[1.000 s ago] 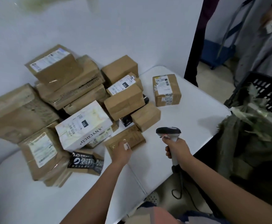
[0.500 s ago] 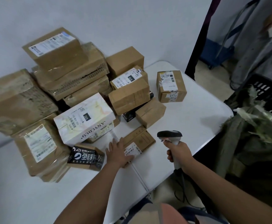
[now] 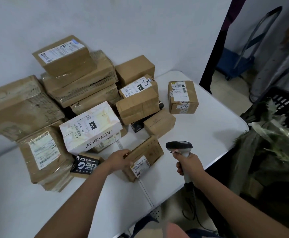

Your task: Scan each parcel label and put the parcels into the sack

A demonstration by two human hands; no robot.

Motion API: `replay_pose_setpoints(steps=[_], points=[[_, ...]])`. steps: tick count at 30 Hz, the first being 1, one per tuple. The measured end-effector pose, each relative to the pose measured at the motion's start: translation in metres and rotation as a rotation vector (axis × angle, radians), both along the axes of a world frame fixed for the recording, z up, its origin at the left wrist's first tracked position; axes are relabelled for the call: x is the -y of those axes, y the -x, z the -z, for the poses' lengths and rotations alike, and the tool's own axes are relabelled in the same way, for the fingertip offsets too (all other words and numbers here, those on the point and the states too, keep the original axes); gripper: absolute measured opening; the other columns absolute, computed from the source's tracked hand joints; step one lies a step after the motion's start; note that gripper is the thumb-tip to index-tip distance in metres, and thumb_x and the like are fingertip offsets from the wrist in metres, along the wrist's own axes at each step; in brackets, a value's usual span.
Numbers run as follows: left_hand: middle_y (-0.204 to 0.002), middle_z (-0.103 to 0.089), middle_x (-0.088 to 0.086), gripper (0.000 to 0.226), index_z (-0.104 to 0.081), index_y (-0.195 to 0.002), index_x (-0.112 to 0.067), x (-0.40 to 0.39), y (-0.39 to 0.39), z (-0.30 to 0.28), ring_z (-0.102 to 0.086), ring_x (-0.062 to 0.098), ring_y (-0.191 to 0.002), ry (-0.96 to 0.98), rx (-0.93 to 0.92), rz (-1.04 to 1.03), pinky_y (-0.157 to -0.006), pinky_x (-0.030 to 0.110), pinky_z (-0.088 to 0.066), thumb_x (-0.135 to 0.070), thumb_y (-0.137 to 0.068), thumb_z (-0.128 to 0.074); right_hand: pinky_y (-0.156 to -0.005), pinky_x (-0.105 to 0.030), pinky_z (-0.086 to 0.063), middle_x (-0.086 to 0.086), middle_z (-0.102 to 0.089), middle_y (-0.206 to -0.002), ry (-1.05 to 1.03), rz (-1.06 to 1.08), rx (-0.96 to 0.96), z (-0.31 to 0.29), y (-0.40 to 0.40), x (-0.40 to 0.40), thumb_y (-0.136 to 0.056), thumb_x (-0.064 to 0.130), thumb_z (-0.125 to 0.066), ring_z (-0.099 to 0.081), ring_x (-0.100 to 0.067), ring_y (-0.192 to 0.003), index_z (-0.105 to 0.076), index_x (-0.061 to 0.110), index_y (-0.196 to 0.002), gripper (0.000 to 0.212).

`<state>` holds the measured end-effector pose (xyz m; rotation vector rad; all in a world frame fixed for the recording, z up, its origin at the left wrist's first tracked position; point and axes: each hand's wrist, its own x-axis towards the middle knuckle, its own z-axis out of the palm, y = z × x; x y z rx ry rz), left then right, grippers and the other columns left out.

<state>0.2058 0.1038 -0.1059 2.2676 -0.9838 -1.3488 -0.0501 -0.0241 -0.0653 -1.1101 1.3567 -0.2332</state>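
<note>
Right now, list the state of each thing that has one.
small brown parcel: tilted up off the table, label showing, gripped by left hand
scanner: held upright in right hand
sack: open beside the table

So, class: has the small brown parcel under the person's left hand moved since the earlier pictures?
Yes. The small brown parcel has swung round and slid toward the table's near edge, away from the white ANYCOCO box; its label now faces up, gripped by the left hand.
</note>
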Motion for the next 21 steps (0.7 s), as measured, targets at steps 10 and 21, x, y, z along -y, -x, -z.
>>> replay_pose_setpoints(steps=[10, 21], points=[[-0.101, -0.076, -0.01, 0.023, -0.073, -0.113, -0.033, 0.012, 0.03, -0.045, -0.069, 0.012, -0.101, 0.254, -0.067, -0.265, -0.093, 0.032, -0.052, -0.041, -0.092, -0.067, -0.049, -0.024, -0.047, -0.006, -0.061, -0.059, 0.018, -0.414, 0.084, -0.046, 0.028, 0.021, -0.091, 0.036, -0.066, -0.054, -0.014, -0.048, -0.064, 0.007, -0.094, 0.029], [-0.102, -0.072, -0.004, 0.027, -0.068, -0.123, -0.022, 0.058, 0.08, -0.07, -0.067, 0.005, -0.091, 0.354, -0.039, -0.315, -0.066, 0.009, -0.046, -0.031, -0.098, -0.061, -0.047, -0.024, -0.04, -0.006, -0.056, -0.057, 0.004, -0.448, 0.153, -0.075, 0.071, 0.044, -0.091, 0.03, -0.066, -0.049, -0.015, -0.047, -0.06, 0.008, -0.092, 0.023]])
